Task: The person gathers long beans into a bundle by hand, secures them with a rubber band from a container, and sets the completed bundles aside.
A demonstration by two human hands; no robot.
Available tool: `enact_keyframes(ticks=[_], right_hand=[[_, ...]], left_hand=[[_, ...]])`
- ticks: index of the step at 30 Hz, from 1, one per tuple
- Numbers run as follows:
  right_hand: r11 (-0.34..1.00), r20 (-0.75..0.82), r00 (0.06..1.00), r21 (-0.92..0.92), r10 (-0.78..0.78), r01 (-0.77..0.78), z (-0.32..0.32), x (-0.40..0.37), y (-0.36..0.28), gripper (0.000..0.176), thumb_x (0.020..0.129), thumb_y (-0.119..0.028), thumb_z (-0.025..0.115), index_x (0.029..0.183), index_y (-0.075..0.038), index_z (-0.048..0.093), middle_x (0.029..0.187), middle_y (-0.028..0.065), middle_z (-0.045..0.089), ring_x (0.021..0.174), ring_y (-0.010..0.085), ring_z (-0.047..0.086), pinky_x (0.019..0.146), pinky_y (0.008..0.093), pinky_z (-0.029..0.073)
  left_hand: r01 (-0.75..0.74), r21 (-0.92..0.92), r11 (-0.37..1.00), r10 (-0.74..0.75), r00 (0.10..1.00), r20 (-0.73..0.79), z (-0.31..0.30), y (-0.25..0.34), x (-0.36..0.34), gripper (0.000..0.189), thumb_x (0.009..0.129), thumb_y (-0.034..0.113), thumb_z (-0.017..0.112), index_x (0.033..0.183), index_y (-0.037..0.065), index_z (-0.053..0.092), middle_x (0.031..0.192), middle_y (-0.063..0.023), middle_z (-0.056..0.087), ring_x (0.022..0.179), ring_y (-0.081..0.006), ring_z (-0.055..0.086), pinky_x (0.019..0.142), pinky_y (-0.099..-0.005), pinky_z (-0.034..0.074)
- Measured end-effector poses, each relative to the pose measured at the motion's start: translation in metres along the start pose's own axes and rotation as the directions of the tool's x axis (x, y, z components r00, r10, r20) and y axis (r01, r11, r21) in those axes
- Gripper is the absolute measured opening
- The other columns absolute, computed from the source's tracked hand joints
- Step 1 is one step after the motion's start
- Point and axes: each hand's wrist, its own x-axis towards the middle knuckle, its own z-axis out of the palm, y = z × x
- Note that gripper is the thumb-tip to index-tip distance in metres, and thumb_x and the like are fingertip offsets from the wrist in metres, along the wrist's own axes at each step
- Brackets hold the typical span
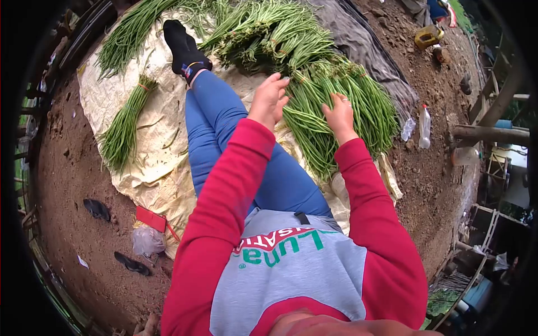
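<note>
Yard-long green beans (342, 112), tied in bundles, lie heaped to the right of my legs. My right hand (339, 116) is over the near side of this heap, thumb and fingers apart, fingertips right at the beans. Beside the heap's left edge, above my thigh, my left hand (269, 102) is open with its fingers loosely bent and nothing in it. More bean bundles (274, 33) are stacked beyond both hands. A single tied bundle (129, 123) lies to the left of my legs, and another pile of beans (131, 36) sits at the far left.
A pale crumpled sheet (159, 162) lies under the beans and my outstretched legs (224, 112). Dark cloth (358, 45) borders the heap. On the soil are a plastic bottle (425, 127), a yellow jerrycan (428, 37), sandals (131, 263), a red pouch (151, 218) and a plastic bag (148, 241).
</note>
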Motion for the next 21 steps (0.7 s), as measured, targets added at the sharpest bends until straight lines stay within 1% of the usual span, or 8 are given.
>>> enact_keyframes(ticks=[2, 4, 5, 8, 12, 14, 16, 21], right_hand=[[0.999, -0.064, 0.998, -0.033, 0.017, -0.019, 0.022, 0.027, 0.024, 0.053, 0.086, -0.03, 0.074, 0.131, -0.005, 0.061, 0.135, 0.0174, 0.057, 0.125, 0.0353, 0.052, 0.104, 0.048, 0.043], [0.997, -0.037, 0.996, -0.031, 0.076, -0.077, 0.031, 0.046, 0.034, 0.055, 0.085, -0.031, 0.075, 0.131, -0.006, 0.06, 0.133, 0.0171, 0.058, 0.123, 0.035, 0.053, 0.104, 0.0478, 0.043], [0.987, -0.015, 0.992, -0.101, 0.128, -0.129, 0.033, 0.052, 0.034, 0.059, 0.083, -0.034, 0.077, 0.133, -0.006, 0.059, 0.133, 0.0165, 0.057, 0.124, 0.0353, 0.052, 0.103, 0.0484, 0.043], [0.961, -0.079, 0.986, -0.221, 0.15, -0.164, 0.044, 0.054, 0.034, 0.069, 0.08, -0.043, 0.079, 0.135, -0.007, 0.057, 0.138, 0.0156, 0.054, 0.127, 0.0345, 0.05, 0.106, 0.0523, 0.037], [0.93, -0.047, 0.983, -0.32, 0.177, -0.183, 0.044, 0.071, 0.029, 0.077, 0.072, -0.047, 0.081, 0.134, -0.007, 0.058, 0.133, 0.0158, 0.056, 0.126, 0.0338, 0.051, 0.107, 0.0525, 0.035], [0.902, 0.172, 0.94, -0.375, 0.295, -0.215, 0.017, 0.082, 0.016, 0.081, 0.064, -0.048, 0.084, 0.129, -0.006, 0.059, 0.128, 0.0163, 0.058, 0.123, 0.0339, 0.053, 0.105, 0.0512, 0.037], [0.93, 0.173, 0.967, -0.35, 0.184, -0.114, 0.018, 0.083, 0.031, 0.079, 0.061, -0.046, 0.084, 0.121, -0.002, 0.059, 0.122, 0.0175, 0.06, 0.117, 0.0357, 0.056, 0.103, 0.0489, 0.04], [0.985, 0.195, 0.973, -0.144, 0.126, -0.099, 0.027, 0.07, 0.056, 0.084, 0.061, -0.039, 0.085, 0.127, 0.001, 0.051, 0.123, 0.0227, 0.061, 0.115, 0.0402, 0.058, 0.101, 0.0479, 0.044]], left_hand=[[0.126, -0.171, 0.977, -0.15, 0.979, -0.137, -0.01, -0.05, 0.053, 0.072, 0.091, 0.016, 0.066, 0.151, 0.002, 0.029, 0.163, -0.0214, 0.014, 0.151, -0.0389, 0.014, 0.12, -0.0518, 0.016], [-0.074, -0.236, 0.969, -0.04, 0.895, -0.443, -0.051, -0.124, 0.128, 0.046, 0.089, 0.011, 0.063, 0.13, -0.006, 0.051, 0.123, -0.0186, 0.059, 0.109, -0.0317, 0.061, 0.097, -0.0527, 0.045], [-0.078, -0.223, 0.972, -0.044, 0.867, -0.496, -0.062, -0.133, 0.129, 0.033, 0.082, 0.003, 0.065, 0.113, 0.001, 0.057, 0.093, -0.008, 0.059, 0.082, -0.0213, 0.056, 0.069, -0.0385, 0.046], [-0.014, 0.059, 0.998, 0.052, 0.704, -0.709, -0.069, -0.14, 0.153, 0.054, 0.081, 0.005, 0.065, 0.131, -0.009, 0.05, 0.128, -0.021, 0.062, 0.116, -0.0291, 0.062, 0.097, -0.0381, 0.047], [0.08, 0.105, 0.991, 0.05, 0.506, -0.861, -0.082, -0.166, 0.2, 0.031, 0.082, 0.004, 0.071, 0.111, -0.005, 0.065, 0.106, -0.0154, 0.068, 0.085, -0.0244, 0.064, 0.077, -0.0409, 0.049], [0.195, 0.003, 0.981, -0.087, 0.454, -0.887, -0.097, -0.197, 0.236, 0.036, 0.078, 0.004, 0.077, 0.111, -0.005, 0.065, 0.106, -0.016, 0.069, 0.086, -0.0242, 0.064, 0.077, -0.0405, 0.05], [0.082, -0.15, 0.985, -0.17, 0.563, -0.809, -0.077, -0.179, 0.205, 0.038, 0.075, 0.005, 0.081, 0.108, -0.005, 0.065, 0.099, -0.0151, 0.069, 0.086, -0.0238, 0.064, 0.075, -0.0404, 0.05], [0.137, 0.114, 0.984, -0.007, 0.669, -0.743, -0.072, -0.163, 0.181, 0.031, 0.071, 0.004, 0.078, 0.097, -0.005, 0.065, 0.089, -0.0133, 0.068, 0.077, -0.024, 0.063, 0.068, -0.0417, 0.05]])
